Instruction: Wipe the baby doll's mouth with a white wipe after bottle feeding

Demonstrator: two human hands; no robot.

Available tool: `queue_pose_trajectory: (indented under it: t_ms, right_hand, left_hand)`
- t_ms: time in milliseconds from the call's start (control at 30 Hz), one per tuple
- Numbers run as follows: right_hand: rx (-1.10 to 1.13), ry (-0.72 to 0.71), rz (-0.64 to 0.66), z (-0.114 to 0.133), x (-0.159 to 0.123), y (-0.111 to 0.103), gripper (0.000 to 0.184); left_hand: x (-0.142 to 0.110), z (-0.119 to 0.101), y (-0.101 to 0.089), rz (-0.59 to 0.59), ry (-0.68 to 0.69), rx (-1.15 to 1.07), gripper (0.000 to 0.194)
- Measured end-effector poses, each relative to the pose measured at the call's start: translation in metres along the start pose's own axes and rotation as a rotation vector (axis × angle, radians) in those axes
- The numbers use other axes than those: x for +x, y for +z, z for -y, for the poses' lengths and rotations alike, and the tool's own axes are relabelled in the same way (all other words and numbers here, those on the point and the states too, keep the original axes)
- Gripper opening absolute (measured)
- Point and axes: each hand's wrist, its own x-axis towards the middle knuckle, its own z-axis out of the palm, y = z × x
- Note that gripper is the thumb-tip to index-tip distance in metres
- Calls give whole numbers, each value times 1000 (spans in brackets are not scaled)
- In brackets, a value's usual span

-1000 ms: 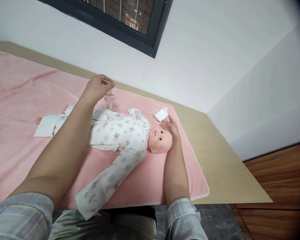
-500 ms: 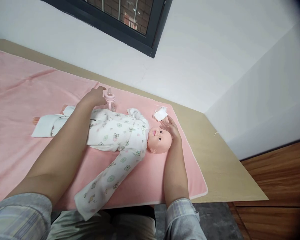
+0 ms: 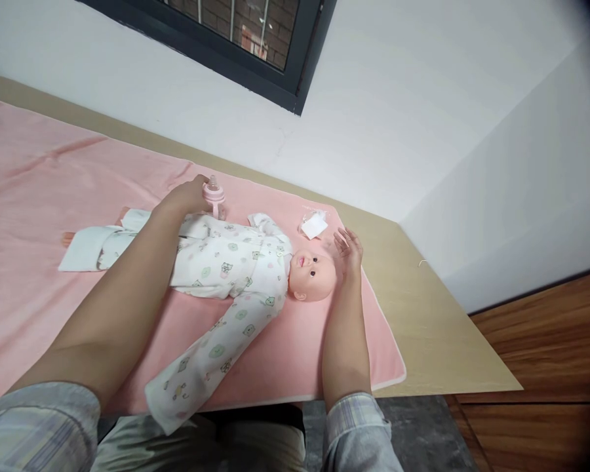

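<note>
A baby doll (image 3: 236, 252) in a white patterned outfit lies face up, its bare head to the right and one long sleeve stretched toward me. Beyond the doll's body, a baby bottle (image 3: 216, 196) with a pink collar and handle stands upright. My left hand (image 3: 191, 195) is closed around the bottle's left side, its fingertips partly hidden behind it. Just past the top of the doll's head, my right hand (image 3: 349, 249) is raised with fingers apart and nothing in it. A small clear packet with something white (image 3: 313, 224) lies beyond the head.
A pink blanket (image 3: 54, 190) with a pale edge covers much of the wooden table (image 3: 423, 321). A white wall and a dark-framed window (image 3: 295, 78) stand behind it. Wood-grained panels (image 3: 545, 347) are at the right.
My right hand has moved a little right and up, away from the doll's head and the packet. The fingers of my left hand have closed in on the bottle.
</note>
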Motion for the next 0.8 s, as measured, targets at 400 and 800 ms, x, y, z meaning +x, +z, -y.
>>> queue_pose_trajectory:
  t_ms: [400, 800]
  right_hand:
    - [-657, -154, -276, -37, 16, -18, 51]
    - [-909, 80, -218, -41, 12, -11, 87]
  left_hand:
    - [-11, -19, 4, -57, -113, 307, 60]
    - [-7, -16, 6, -100, -60, 326, 61]
